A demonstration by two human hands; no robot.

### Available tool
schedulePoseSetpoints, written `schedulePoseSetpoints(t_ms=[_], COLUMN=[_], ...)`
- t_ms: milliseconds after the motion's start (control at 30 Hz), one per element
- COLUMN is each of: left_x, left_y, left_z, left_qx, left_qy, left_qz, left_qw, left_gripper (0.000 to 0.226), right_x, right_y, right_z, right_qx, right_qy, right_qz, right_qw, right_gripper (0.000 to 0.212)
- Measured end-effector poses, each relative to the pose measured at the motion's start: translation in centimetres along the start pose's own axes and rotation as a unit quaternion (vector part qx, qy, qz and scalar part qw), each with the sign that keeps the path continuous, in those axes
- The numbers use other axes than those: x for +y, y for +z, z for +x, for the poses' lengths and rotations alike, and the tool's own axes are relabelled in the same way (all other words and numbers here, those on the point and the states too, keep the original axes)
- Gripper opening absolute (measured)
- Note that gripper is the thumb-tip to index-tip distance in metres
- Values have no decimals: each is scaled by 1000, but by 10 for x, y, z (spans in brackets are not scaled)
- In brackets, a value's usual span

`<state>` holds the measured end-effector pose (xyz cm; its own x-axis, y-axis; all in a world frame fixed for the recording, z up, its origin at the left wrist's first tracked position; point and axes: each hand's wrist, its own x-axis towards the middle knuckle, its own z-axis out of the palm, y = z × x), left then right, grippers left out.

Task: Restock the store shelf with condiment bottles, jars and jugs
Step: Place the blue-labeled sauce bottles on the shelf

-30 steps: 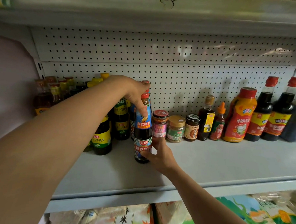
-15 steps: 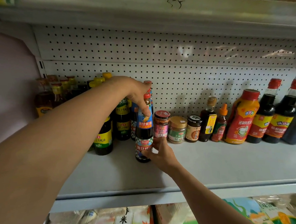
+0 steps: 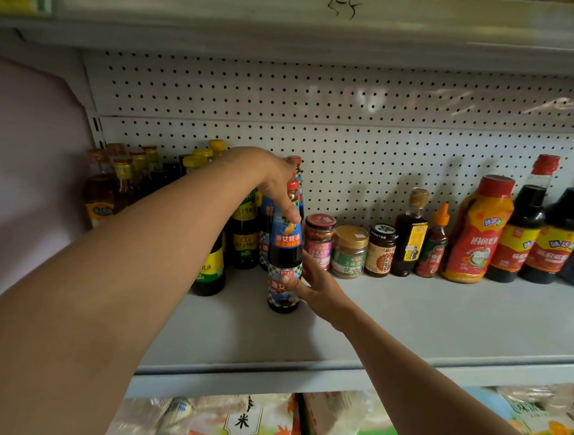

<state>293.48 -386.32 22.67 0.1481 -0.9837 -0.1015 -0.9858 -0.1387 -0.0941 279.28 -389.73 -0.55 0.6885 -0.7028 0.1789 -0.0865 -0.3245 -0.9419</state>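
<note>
Currently setting one dark bottle [image 3: 284,260] upright on the shelf [image 3: 417,323], left of mid-width, a little forward of the back row. Left hand [image 3: 272,181] comes over the top, fingers curled round the neck just under the red cap. Right hand [image 3: 316,287] is at the lower label, thumb and fingertips lightly pinching the body; fingers only partly bent. Base looks to be on the shelf, though the contact line is in shadow.

Judgement on doing this well: keep the neck grip until the base sits flat, then use the lower hand to turn the label to the front. Slide it back in line ahead of the like bottle [image 3: 296,170] behind, not sideways, since the red-lidded jar [image 3: 319,240] stands just beside on the right. Release the lower hand first, the top hand last.
</note>
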Motion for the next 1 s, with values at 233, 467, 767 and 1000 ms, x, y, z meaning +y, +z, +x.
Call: schedulePoseSetpoints(t_ms=[233, 467, 767, 1000], left_x=[-5, -26, -32, -26], left_y=[4, 15, 33, 45], left_z=[-8, -15, 1, 19], left_qx=[11, 68, 109, 112], left_qy=[17, 23, -9, 3], left_qz=[-63, -346, -518, -566], left_qw=[998, 935, 848, 817], left_gripper=[131, 121, 120, 89], right_x=[-16, -78, -120, -119], right_y=[-8, -36, -55, -70], right_z=[-3, 13, 89, 153], right_qx=[-14, 119, 181, 168], right_qy=[4, -42, -35, 15], right_qz=[6, 22, -11, -115], right_qw=[1000, 992, 983, 979], right_gripper=[64, 63, 65, 65])
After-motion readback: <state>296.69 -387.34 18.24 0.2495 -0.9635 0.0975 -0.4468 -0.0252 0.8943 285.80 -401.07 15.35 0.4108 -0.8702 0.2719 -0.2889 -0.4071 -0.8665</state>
